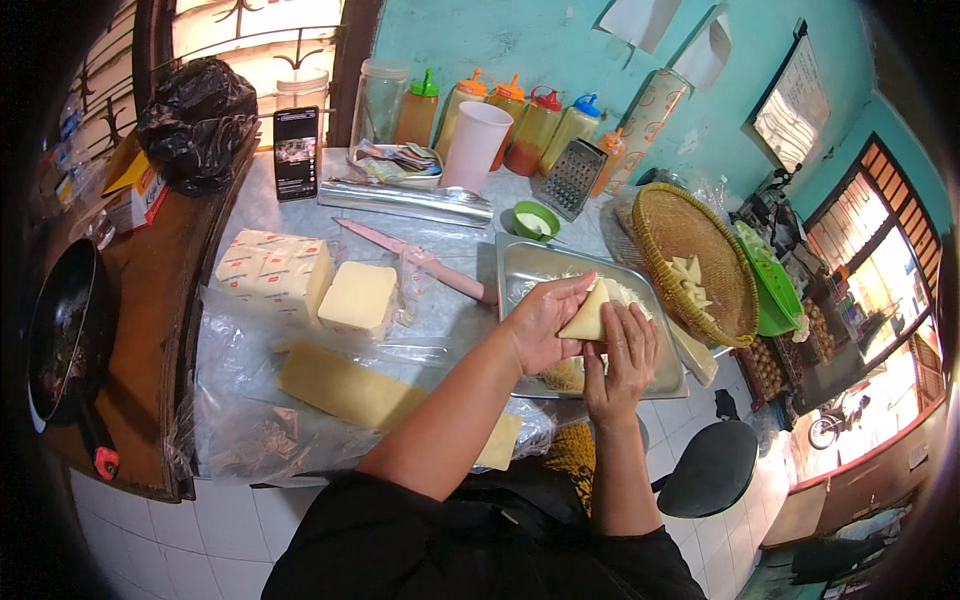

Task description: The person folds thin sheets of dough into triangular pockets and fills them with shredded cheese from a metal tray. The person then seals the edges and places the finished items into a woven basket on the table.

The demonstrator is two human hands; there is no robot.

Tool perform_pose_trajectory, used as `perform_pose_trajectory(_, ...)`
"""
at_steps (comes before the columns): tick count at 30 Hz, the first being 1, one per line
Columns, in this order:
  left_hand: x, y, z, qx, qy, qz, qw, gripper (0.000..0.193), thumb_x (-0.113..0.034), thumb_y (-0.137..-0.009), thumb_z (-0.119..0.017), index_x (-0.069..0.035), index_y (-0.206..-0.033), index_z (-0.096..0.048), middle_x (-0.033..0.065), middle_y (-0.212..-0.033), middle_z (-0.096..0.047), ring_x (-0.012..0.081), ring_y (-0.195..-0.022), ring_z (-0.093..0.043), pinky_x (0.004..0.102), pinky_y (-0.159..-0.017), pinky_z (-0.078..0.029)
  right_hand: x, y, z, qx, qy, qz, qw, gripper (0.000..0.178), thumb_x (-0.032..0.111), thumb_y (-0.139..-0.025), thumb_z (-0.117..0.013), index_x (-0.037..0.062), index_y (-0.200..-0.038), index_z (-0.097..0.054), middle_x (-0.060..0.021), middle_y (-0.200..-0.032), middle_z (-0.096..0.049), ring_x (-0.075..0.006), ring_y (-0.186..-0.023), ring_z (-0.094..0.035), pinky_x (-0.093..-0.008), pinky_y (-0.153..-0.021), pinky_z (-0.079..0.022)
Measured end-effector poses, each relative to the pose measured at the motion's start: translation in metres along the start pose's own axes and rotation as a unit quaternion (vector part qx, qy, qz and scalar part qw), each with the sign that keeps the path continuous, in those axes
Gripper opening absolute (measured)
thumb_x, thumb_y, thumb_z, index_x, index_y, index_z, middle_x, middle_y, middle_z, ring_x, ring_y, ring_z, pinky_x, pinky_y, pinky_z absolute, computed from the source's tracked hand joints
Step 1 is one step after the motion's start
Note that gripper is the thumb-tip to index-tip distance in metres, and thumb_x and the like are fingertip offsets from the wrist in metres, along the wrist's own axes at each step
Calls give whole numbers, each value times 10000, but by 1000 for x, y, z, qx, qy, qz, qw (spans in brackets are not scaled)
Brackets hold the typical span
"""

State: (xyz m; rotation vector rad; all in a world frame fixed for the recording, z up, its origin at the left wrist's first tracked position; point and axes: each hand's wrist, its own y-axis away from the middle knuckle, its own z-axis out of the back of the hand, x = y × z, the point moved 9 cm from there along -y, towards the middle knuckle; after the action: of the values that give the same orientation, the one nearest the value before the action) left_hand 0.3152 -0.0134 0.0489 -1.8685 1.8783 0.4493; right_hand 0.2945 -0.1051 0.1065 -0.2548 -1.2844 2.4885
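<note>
One broad desk (250,205) stretches beneath the fingers and off to their left, partly under glossy, crumpled plastic. Directly below the fingers sits a rectangular steel tray (515,262), smooth and round-cornered; working above it should catch anything loose. Right of the fingers, a round, coarsely woven basket (715,240) with a thick rim carries pale folded pieces (690,280). Left of the fingers and nearer the body lies a long, flat, yellowish strip (340,385), seemingly thin dough and best left uncreased. The left hand (545,325) has its fingers together, gripping one side of a folded triangle (587,318); the right hand (618,365), fingers slightly apart, touches its other side, and I cannot tell whether that thumb pinches. Smooth, pale and apparently soft, the triangle wants light, even pressure along its edges, keeping corners crisp without tearing. Smallest are fine, stringy shreds (632,292) in the tray, just beyond the fingers.
</note>
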Motion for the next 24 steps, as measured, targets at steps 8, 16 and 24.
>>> perform_pose_trajectory(8, -14, 2, -3, 1, -71, -52, 996, 288, -233, -871, -599, -64, -1099, -546, 52, -1044, -595, 163, -945, -590, 318, -794, -493, 11, -16, -6, 23, 33, 38, 998, 452, 180, -774, -563, 47, -1206, -549, -121, -1253, -523, -336, -1240, -403, -501, -1053, -204)
perform_pose_trajectory(16, -36, 6, 12, -81, -60, -109, 989, 251, -208, -885, -581, -82, -1100, -550, 14, -1042, -587, 146, -950, -581, 316, -832, -494, 24, -35, -31, 91, 37, 78, 992, 675, 279, -840, -538, -60, -1362, -274, -167, -1357, -426, -365, -1337, -269, -578, -1071, -75)
perform_pose_trajectory(24, -53, 2, 49, -146, -34, -155, 977, 273, -54, -838, -568, -53, -1107, -521, 57, -1040, -595, 175, -933, -599, 302, -809, -506, -4, -60, -63, 208, -119, 46, 970, 765, 345, -838, -524, 21, -1432, -169, -144, -1412, -368, -301, -1326, -316, -505, -1101, -60)
